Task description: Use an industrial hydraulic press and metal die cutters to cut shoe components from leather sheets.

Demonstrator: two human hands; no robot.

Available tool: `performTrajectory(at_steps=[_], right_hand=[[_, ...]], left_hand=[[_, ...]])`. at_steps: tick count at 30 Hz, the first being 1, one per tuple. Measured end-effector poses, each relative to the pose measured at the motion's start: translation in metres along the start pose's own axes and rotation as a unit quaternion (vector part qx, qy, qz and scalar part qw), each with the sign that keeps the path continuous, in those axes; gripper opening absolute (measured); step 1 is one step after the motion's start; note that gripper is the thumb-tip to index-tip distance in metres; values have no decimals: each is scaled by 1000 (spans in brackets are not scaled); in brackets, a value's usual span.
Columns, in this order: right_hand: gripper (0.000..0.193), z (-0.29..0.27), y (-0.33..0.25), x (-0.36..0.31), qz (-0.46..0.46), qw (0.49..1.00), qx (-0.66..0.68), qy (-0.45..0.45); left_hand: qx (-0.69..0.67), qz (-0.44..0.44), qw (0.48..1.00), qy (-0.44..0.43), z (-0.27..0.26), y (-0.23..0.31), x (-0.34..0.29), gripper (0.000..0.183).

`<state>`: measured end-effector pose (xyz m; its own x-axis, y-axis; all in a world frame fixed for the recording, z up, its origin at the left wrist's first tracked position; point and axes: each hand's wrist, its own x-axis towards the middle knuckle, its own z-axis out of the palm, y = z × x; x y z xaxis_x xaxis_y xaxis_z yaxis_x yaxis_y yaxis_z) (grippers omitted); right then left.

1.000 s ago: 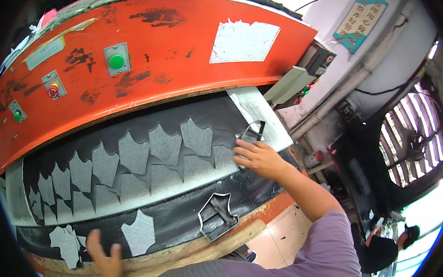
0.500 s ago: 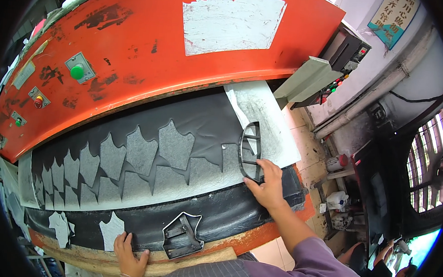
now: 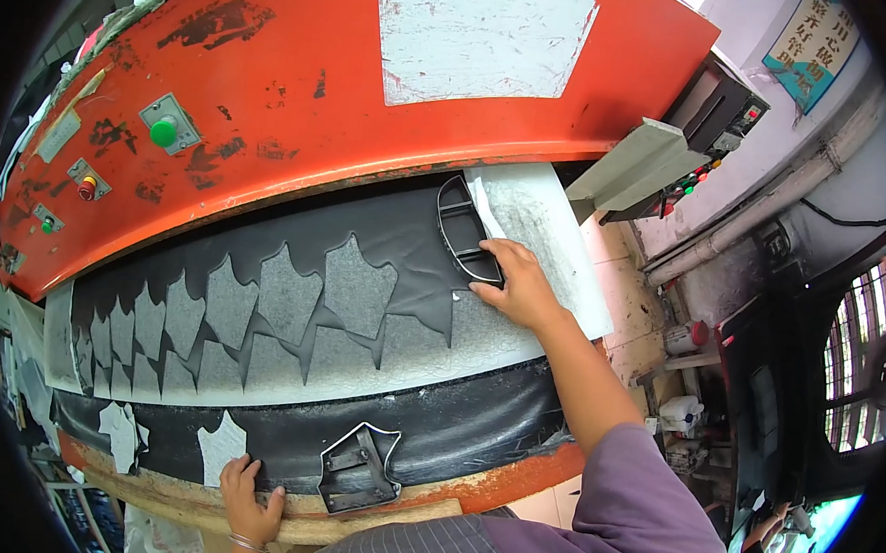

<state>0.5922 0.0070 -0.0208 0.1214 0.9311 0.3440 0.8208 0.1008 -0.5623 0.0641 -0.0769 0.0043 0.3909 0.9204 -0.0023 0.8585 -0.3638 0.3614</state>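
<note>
From the head, one fisheye looks down over the nearby black sheet.

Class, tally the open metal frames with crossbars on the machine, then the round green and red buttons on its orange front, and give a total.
Metal frames: 2 (one in the right hand, one on the black ledge)
Green buttons: 2
Red button: 1
Total: 5

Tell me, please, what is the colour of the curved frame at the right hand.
The curved frame is dark, nearly black; the head view shows it.
</note>
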Motion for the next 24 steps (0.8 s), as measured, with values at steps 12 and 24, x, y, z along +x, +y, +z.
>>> performTrajectory(at_steps=[12, 24], right_hand=[[69, 12, 10, -6, 17, 1000, 16, 6], [76, 19, -137, -1, 94, 981, 79, 154]], left_hand=[[-22, -8, 1000, -3, 3, -8, 7, 51], [-219, -142, 937, 233, -94, -120, 109, 50]])
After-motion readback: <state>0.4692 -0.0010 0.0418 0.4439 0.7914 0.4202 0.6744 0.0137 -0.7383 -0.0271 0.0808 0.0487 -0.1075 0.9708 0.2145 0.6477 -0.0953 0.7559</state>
